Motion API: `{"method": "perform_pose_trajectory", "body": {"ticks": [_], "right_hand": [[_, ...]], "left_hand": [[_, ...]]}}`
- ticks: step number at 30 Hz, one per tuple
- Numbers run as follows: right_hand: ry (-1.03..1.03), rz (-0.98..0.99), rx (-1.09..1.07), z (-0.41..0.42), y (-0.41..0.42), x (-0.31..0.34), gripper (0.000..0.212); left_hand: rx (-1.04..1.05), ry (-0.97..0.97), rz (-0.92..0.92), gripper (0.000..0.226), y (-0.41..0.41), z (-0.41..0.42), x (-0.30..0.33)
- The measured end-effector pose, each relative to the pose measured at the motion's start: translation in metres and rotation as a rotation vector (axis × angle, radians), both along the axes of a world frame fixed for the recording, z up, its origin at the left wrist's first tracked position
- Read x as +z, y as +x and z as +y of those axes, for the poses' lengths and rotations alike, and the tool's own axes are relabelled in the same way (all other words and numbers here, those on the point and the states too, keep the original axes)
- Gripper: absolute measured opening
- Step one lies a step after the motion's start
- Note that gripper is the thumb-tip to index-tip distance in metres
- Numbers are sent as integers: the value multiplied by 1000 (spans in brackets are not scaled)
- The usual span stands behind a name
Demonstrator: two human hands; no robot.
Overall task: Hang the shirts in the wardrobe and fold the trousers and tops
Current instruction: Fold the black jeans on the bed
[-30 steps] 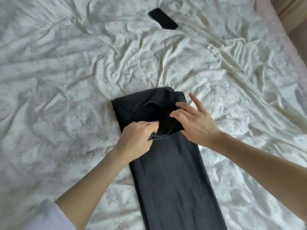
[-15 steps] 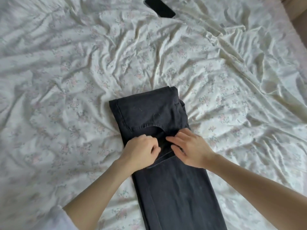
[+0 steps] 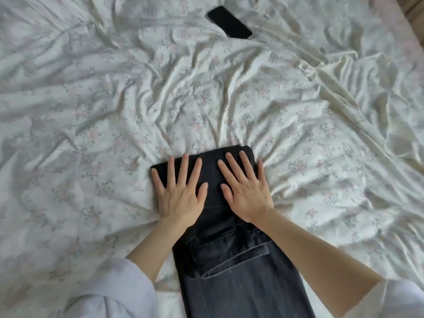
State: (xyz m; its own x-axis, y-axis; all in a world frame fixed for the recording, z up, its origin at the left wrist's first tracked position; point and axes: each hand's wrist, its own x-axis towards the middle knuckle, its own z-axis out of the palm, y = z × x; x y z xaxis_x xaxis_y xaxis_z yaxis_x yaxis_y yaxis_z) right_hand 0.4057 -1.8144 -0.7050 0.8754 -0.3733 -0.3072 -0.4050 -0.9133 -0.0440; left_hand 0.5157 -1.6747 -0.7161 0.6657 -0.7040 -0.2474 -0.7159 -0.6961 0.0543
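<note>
One pair of trousers (image 3: 231,271) on show here, dark charcoal denim, lying lengthways down the middle of the bed and running off the bottom edge of the view. The far end is folded back over itself into a thick, squared block, and a paler raw hem edge crosses the fabric at a slant just below that block. The cloth looks darker, nearly black, on the folded part and greyer on the long stretch nearer the person.

Two hands are on it, side by side. The left hand (image 3: 179,193) lies flat on the left half of the folded block, fingers straight and fanned out, little finger at the block's left edge. The right hand (image 3: 246,193) lies flat on the right half, fingers spread too, its little finger reaching the right edge where denim meets sheet. The thumbs nearly meet in the middle but stay apart. Both palms press down, gripping nothing.

Two pale sleeves, one (image 3: 119,292) on the left arm and one (image 3: 399,299) on the right, are pushed up to the elbows.

Underneath, one bed sheet (image 3: 114,111), white with faint floral sprigs, heavily creased. One black phone (image 3: 229,22) lies screen-dark at the far side, well apart from the trousers.
</note>
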Motion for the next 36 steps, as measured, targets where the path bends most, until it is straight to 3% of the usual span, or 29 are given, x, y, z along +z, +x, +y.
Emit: {"method": "perform_pose_trajectory", "body": {"ticks": [5, 11, 13, 17, 19, 23, 26, 29, 32, 36], "right_hand": [[174, 44, 42, -28, 34, 24, 63], [362, 445, 19, -70, 94, 64, 91], [402, 503, -8, -72, 94, 70, 84], [399, 508, 59, -68, 85, 85, 47], [353, 427, 100, -65, 85, 97, 32], [328, 295, 95, -69, 96, 141, 26], [249, 200, 58, -77, 104, 164, 28], [122, 69, 25, -86, 113, 183, 38], [-11, -113, -21, -91, 126, 193, 36], [-121, -234, -2, -85, 120, 182, 35]], "left_hand": [[18, 2, 158, 65, 47, -19, 17], [58, 208, 743, 70, 104, -33, 51], [27, 256, 787, 78, 107, -34, 57], [0, 174, 769, 88, 92, -21, 68], [37, 58, 796, 75, 88, -14, 81], [40, -22, 861, 39, 108, -24, 130], [17, -24, 782, 41, 120, -39, 159], [8, -57, 527, 43, 131, -55, 185], [43, -156, 228, 28, 138, -66, 203], [43, -239, -44, 28, 123, -65, 198]]}}
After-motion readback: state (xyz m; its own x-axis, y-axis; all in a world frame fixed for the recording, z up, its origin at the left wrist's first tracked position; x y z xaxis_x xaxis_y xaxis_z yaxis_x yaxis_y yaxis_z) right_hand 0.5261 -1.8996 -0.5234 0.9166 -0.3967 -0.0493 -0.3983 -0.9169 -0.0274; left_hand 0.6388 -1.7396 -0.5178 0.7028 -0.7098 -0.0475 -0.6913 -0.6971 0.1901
